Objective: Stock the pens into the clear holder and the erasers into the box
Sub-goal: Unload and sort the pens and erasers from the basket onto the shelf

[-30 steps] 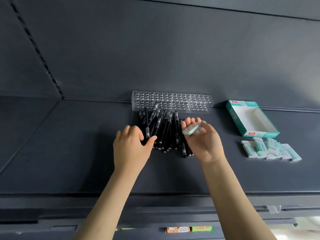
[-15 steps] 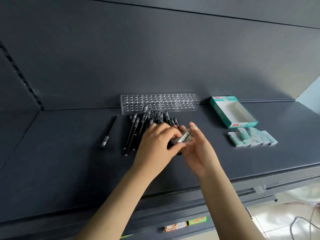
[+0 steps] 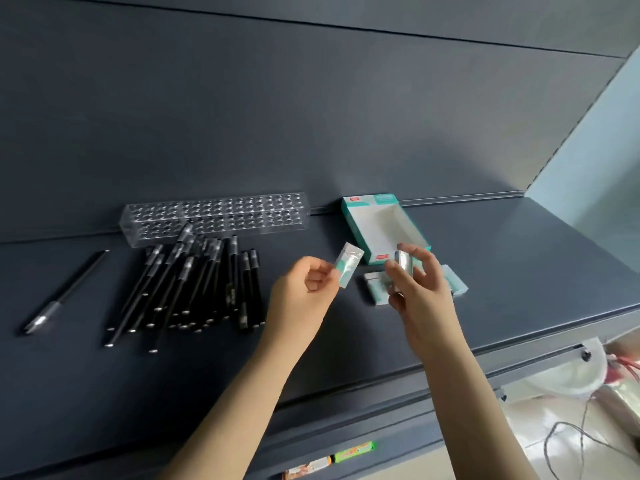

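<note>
Dark shelf (image 3: 346, 341), seen from above. Far left: a lone pen (image 3: 65, 291) lies apart from the rest, slanted, silver grip end toward the front edge. Right of it: pile of black pens (image 3: 194, 285), fanned and overlapping, flat on the shelf, their far ends reaching the clear holder (image 3: 214, 218). The holder is a long block with rows of holes, set against the back wall; no pens are standing in it, though one pen's tip rests against its front face. Centre: left hand (image 3: 301, 296) raised above the shelf, thumb and curled fingers pinching one eraser (image 3: 348, 266) by its lower end; wrapper teal and white, tilted, upper end toward the box. Box (image 3: 367, 233), teal rim, white inside, lies open-side up near the back wall with nothing visible in it. Just in front of it: right hand (image 3: 420, 292), lifted, fingers partly spread, thumb and fingertips holding a second eraser (image 3: 403, 263) in shiny wrap, close to the box's front corner. Under and beside this hand: loose erasers (image 3: 377, 289) heaped on the shelf, partly hidden by the fingers, a few showing on the right side. Lower right, beyond the shelf edge: a thin cable (image 3: 568, 441) on a pale floor.
</note>
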### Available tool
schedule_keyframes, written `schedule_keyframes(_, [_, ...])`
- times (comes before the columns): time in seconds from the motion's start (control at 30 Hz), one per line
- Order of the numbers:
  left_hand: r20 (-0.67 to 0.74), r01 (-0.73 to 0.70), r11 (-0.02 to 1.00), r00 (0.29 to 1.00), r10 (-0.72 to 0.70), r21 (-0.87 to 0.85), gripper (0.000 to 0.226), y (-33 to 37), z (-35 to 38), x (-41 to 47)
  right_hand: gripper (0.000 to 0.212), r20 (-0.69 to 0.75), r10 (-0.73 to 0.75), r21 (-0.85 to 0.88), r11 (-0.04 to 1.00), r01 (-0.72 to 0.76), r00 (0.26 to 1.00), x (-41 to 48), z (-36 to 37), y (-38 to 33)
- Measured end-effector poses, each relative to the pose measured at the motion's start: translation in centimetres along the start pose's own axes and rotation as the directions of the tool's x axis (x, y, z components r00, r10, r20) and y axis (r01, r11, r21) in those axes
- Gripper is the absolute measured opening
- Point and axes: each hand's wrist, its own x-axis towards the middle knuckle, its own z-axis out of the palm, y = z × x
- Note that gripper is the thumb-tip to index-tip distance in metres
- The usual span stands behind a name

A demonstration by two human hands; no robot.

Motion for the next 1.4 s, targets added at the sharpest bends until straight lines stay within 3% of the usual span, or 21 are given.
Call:
schedule_keyframes(0.13, [0.016, 0.118, 0.99, 0.993, -0.117, -0.079, 0.009, 1.0, 5.3, -0.4, 0.026, 0.029, -0.007, -0.099, 0.995, 0.01, 1.0, 2.9, -5.7, -1.9])
schedule_keyframes(0.27, [-0.079, 0.152, 0.988, 0.985, -0.153, -0.017, 0.004, 0.9, 9.3, -0.6, 0.026, 0.08, -0.04, -0.266, 0.962, 0.06, 0.996, 5.9, -9.9, -2.6])
schedule_keyframes(0.5, [-0.256, 0.025, 0.933, 0.964, 0.072, 0.358, 0.006, 0.1, 11.9, -1.2, 0.007, 0.13, -0.113, -0.582, 0.795, 0.168, 0.985, 9.5, -11.8, -1.1])
schedule_keyframes(0.6, [-0.275, -0.01, 0.863, 0.946, 0.172, 0.506, 0.008, -0.6, 12.4, -1.1, 0.017, 0.196, -0.1, -0.669, 0.713, 0.208, 0.975, 10.2, -11.8, -0.4])
schedule_keyframes(0.8, [-0.265, -0.036, 0.803, 0.934, 0.238, 0.595, 0.014, -0.7, 12.1, -1.1, 0.032, 0.276, -0.13, -0.751, 0.589, 0.298, 0.952, 10.5, -11.6, -0.5])
schedule_keyframes(0.93, [-0.195, -0.094, 0.746, 0.937, 0.29, 0.659, 0.011, -0.2, 10.2, -1.3, 0.024, 0.352, -0.182, -0.758, 0.52, 0.393, 0.918, 9.9, -10.4, -1.4])
schedule_keyframes(1.07, [-0.157, -0.127, 0.593, 0.901, 0.403, 0.795, 0.012, 0.6, 5.5, -1.8, 0.023, 0.553, -0.146, -0.698, 0.457, 0.552, 0.82, 8.3, -6.5, -3.0])
schedule_keyframes(1.2, [-0.237, -0.005, 0.46, 0.853, 0.465, 0.888, 0.017, 2.0, -2.5, -3.8, 0.028, 0.744, -0.156, -0.55, 0.408, 0.729, 0.649, 4.6, 0.5, -4.2])
schedule_keyframes(1.4, [-0.35, 0.191, 0.353, 0.809, 0.473, 0.916, 0.028, 3.3, -18.2, -11.3, 0.038, 0.868, -0.212, -0.346, 0.391, 0.853, 0.45, -6.2, 13.3, -4.7])
